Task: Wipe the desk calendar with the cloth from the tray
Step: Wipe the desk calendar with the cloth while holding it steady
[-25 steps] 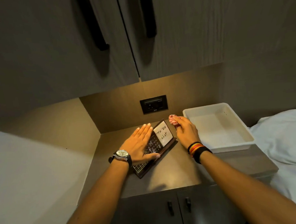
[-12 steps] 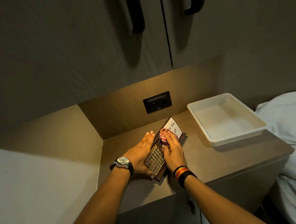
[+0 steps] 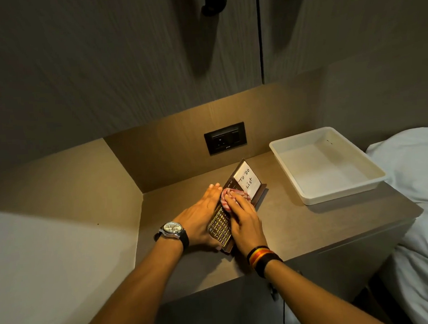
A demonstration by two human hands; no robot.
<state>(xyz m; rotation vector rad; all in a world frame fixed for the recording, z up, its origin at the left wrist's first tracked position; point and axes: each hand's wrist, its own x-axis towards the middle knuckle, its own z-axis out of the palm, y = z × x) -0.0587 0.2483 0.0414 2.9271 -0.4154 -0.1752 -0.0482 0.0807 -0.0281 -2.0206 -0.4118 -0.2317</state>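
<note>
From the head view I saw the desk calendar (image 3: 235, 205) lying tilted near the middle of the frame on the brown worktop (image 3: 312, 226), its gold date grid toward the lower end and a white card reading "To Do List" (image 3: 248, 182) at its upper end. My left hand (image 3: 201, 217) lay flat along the calendar's left edge, fingers (image 3: 214, 189) straight and close together, steadying it rather than gripping anything. My right hand (image 3: 244, 217) pressed down on the calendar's face, its fingers curled over a bunched pink-and-white cloth (image 3: 228, 194) that touched the surface just below the card. A watch (image 3: 173, 228) sat on the left wrist and striped bands (image 3: 261, 258) on the right. At the right of the frame, well apart from the calendar, the white tray (image 3: 307, 196) stood on the same worktop. A dark wall socket (image 3: 225, 138) was set in the back panel above the calendar, cupboard doors (image 3: 127, 67) filled the upper frame, and white bedding (image 3: 420, 199) showed at the far right edge.
</note>
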